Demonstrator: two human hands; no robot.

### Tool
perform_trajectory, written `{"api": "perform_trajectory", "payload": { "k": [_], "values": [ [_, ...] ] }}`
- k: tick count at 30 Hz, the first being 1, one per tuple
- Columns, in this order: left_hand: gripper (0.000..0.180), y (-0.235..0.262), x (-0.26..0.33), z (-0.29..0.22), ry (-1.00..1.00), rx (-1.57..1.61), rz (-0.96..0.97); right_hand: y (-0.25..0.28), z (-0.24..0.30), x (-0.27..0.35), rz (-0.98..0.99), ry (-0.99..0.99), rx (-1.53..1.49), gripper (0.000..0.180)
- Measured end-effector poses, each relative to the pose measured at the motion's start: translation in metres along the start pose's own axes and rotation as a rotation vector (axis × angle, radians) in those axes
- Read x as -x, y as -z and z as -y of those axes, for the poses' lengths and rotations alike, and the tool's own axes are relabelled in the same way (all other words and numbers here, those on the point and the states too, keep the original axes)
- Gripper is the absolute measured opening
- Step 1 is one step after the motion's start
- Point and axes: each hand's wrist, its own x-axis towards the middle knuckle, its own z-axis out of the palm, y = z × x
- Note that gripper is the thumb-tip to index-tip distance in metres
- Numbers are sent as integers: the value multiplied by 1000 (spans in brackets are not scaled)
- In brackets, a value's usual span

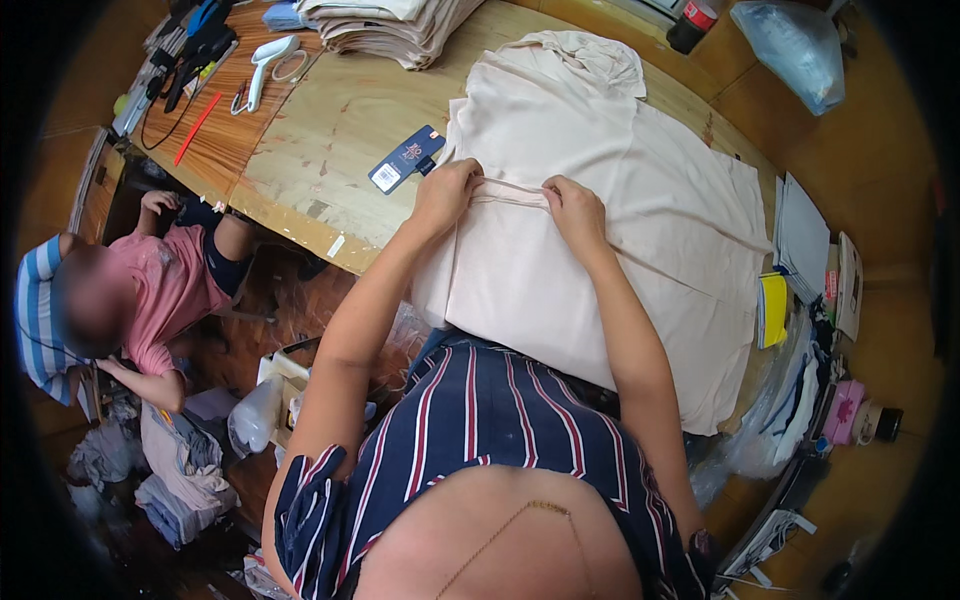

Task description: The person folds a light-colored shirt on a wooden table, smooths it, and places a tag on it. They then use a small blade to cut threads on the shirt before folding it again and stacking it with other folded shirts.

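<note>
A large cream garment lies spread over the table, its bunched end at the far side and its near edge hanging toward my body. My left hand is closed on a narrow folded strip of the cloth at the garment's left edge. Level with it, my right hand pinches the same strip a short way to the right. The strip runs taut between them. A dark blue hang tag with a white label lies on the table just left of my left hand; its attachment cannot be made out.
A stack of folded cream cloth sits at the far edge. Left of it are a white handled tool and a red strip. Papers line the right edge. Another person sits low at left, near piled clothes.
</note>
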Motion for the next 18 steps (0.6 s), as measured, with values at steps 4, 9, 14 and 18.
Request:
{"api": "perform_trajectory", "payload": {
  "k": [4, 9, 14, 18],
  "values": [
    [13, -15, 13, 20, -408, -86, -130, -24, -14, -6, -12, 58, 113, 8],
    [11, -10, 25, 2, -627, -10, 16, -21, -20, 1, -46, 42, 139, 5],
    [7, -31, 20, 16, -369, 59, 104, -35, -37, 12, -124, 141, 67, 11],
    [12, -2, 14, 48, 83, 436, 76, -35, -14, 1, -110, 141, 44, 14]
  ]
}}
